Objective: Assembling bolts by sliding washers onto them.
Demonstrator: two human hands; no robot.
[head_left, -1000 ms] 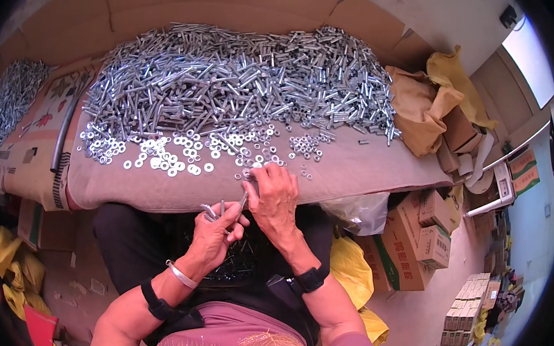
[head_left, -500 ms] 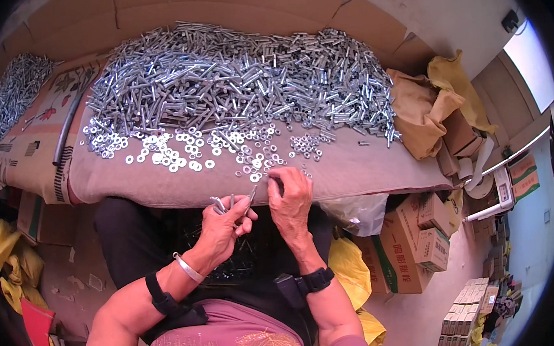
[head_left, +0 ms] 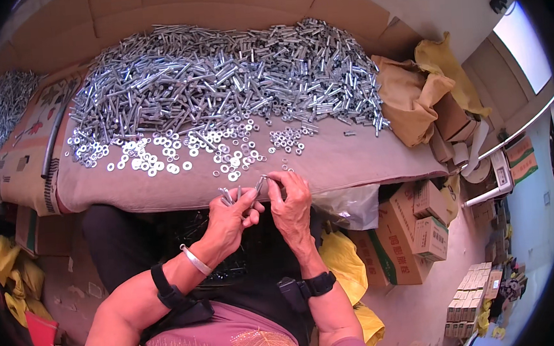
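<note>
My left hand (head_left: 230, 220) is closed around several silvery bolts (head_left: 226, 196), their ends poking out between the fingers. One bolt (head_left: 260, 184) sticks up from its thumb and forefinger, pointing toward my other hand. With thumb and forefinger pinched at that bolt's tip is my right hand (head_left: 291, 203); any small part between those fingertips is too hidden to name. Just beyond both hands, loose flat washers (head_left: 233, 175) and small nuts (head_left: 287, 136) lie on the brown padded cloth surface (head_left: 366, 160).
A large heap of bolts (head_left: 219, 80) covers the far side of the surface, backed by cardboard (head_left: 201, 8). A second heap (head_left: 9, 105) lies far left, near a dark rod (head_left: 56, 134). Cartons (head_left: 397, 235) and yellow bags (head_left: 345, 271) stand below right.
My right fingertips have come from beside the loose washers to the upright bolt's tip, and the gap between my hands has narrowed. The whole view has shifted slightly.
</note>
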